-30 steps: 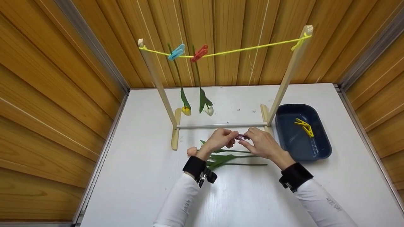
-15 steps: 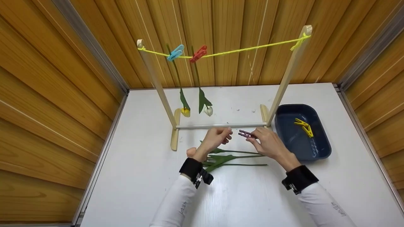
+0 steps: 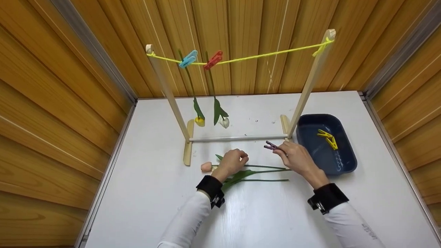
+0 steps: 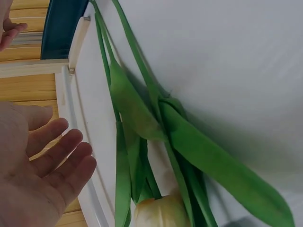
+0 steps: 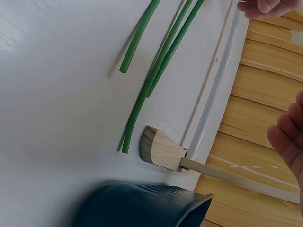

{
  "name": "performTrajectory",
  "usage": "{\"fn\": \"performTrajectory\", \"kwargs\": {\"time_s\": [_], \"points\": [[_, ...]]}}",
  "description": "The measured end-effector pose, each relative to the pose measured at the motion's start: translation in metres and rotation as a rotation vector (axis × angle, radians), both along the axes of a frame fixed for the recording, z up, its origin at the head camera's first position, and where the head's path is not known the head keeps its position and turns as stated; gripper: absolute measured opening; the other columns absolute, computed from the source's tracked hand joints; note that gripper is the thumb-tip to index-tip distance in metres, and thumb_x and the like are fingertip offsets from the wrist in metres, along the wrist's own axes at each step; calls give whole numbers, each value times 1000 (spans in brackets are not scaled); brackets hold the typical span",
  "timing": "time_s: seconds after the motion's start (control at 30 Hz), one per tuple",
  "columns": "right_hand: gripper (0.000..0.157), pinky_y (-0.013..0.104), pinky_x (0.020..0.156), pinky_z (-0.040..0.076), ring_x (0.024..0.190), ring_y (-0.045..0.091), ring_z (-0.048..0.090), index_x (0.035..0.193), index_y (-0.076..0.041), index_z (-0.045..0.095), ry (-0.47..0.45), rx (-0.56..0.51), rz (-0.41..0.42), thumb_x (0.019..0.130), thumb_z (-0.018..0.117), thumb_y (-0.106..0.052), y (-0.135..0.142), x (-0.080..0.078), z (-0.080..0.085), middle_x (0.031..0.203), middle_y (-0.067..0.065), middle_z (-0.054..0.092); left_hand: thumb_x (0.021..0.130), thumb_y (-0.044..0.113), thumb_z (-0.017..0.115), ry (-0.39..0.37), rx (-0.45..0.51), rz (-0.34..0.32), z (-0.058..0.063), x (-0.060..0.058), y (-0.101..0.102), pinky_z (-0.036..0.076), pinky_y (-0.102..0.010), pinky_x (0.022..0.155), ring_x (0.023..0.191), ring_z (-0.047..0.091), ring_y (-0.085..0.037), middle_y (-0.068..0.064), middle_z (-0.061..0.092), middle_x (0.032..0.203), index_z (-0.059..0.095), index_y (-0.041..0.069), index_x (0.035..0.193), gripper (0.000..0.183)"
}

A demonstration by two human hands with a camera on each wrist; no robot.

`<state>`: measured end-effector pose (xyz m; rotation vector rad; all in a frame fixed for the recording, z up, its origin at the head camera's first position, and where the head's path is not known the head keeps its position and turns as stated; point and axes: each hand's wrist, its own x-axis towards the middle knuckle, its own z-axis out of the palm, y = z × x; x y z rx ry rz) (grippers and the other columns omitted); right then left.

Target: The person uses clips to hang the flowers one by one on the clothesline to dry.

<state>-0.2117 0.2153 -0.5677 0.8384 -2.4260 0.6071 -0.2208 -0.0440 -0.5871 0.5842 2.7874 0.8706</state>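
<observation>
A small purple clothespin (image 3: 271,145) is pinched between the thumb and fingers of my right hand (image 3: 299,159), its jaws pointing left over the stems. My left hand (image 3: 233,162) hovers over several tulips, its fingers loosely bent and empty. In the left wrist view a pale yellow tulip head (image 4: 161,213) and broad green leaves (image 4: 203,151) lie beside that hand. A peach tulip head (image 3: 206,167) shows left of the left hand in the head view. Cut stem ends (image 5: 128,137) point toward the right hand. The clothespin is out of sight in the right wrist view.
A wooden rack carries a yellow cord (image 3: 262,55). A blue clothespin (image 3: 188,59) holds a yellow tulip (image 3: 200,121) head down there; a red clothespin (image 3: 213,60) holds a white one (image 3: 224,122). At right, a dark blue basin (image 3: 349,162) contains yellow clothespins (image 3: 331,142).
The left hand has let go of the purple clothespin and moved down and left toward the tulips. The right hand has drawn slightly right, still holding the clothespin.
</observation>
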Motion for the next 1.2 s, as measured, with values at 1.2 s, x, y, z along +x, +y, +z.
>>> {"fn": "performTrajectory", "kwargs": {"time_s": [1.2], "points": [[18, 26, 52, 36, 57, 9, 41, 74, -10, 63, -98, -42, -29, 85, 77, -11, 7, 7, -13, 64, 0, 52, 90, 8, 64, 432, -675, -183, -25, 10, -18, 58, -29, 65, 82, 65, -19, -4, 66, 93, 70, 11, 91, 8]]}}
